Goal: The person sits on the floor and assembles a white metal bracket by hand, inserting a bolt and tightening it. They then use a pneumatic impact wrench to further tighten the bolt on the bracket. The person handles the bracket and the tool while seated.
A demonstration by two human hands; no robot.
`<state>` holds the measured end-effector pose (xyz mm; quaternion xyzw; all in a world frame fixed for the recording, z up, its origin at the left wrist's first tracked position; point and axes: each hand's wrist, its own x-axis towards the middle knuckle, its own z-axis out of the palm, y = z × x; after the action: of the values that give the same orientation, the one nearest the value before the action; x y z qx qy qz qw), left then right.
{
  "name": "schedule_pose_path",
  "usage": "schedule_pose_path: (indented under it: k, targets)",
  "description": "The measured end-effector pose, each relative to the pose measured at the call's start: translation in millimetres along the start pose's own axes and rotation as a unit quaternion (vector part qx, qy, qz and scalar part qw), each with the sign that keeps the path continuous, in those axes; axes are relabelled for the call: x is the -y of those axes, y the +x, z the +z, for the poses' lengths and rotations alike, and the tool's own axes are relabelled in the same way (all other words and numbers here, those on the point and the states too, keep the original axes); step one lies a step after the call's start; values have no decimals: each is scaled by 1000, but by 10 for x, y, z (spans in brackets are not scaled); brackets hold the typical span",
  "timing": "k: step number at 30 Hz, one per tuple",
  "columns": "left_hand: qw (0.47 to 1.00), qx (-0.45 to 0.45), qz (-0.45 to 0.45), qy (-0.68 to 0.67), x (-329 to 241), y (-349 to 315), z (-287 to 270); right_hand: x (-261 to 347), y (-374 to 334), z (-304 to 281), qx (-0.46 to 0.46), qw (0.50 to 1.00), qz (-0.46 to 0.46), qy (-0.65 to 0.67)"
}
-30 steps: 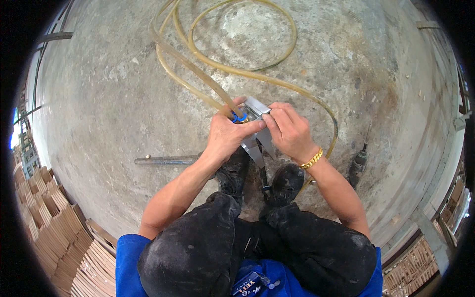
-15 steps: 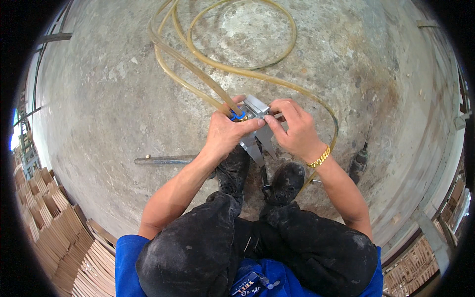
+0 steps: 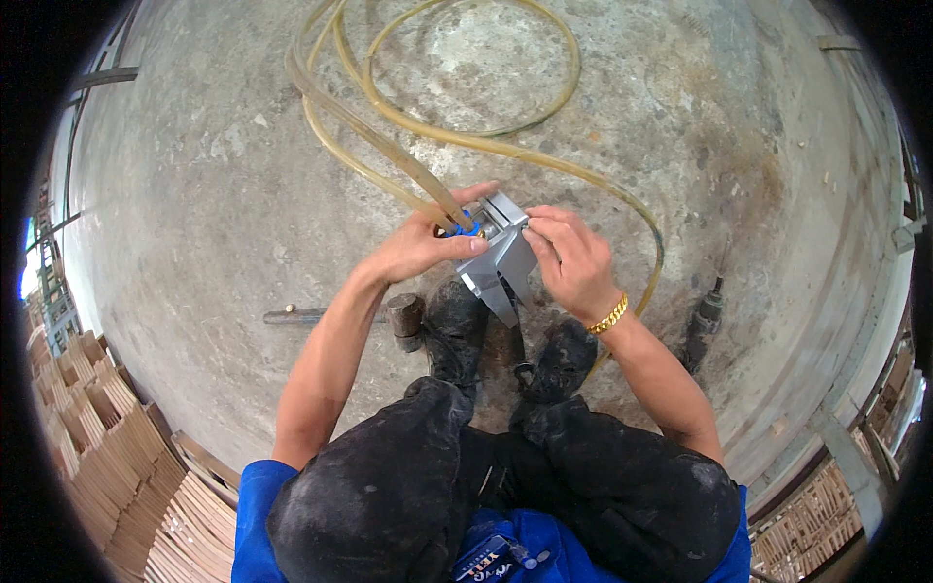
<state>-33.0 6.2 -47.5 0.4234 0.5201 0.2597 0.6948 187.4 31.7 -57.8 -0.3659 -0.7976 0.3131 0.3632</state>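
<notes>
Grey metal device held over the concrete floor

From here I see it just above and in front of the black boots. The left hand is clamped on its left side, thumb near, fingers along the far edge, beside the blue fittings where yellowish hoses join. The right hand has thumb and fingertips bunched at its right edge; whether they grip, I can't tell. A hammer lies near the left forearm.
</notes>
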Motion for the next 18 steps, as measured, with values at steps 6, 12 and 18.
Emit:
schedule_pose_path:
  k: [6,12,18]
  targets:
    - [990,104,44,84,20,232,-149,-1,5,-2,-2,1000,-1,-7]
    - [971,101,181,120,94,423,-137,-67,-15,-32,-10,1000,-2,-18]
    - [973,114,199,15,294,486,-89,-61,-5,-2,-5,1000,13,3]
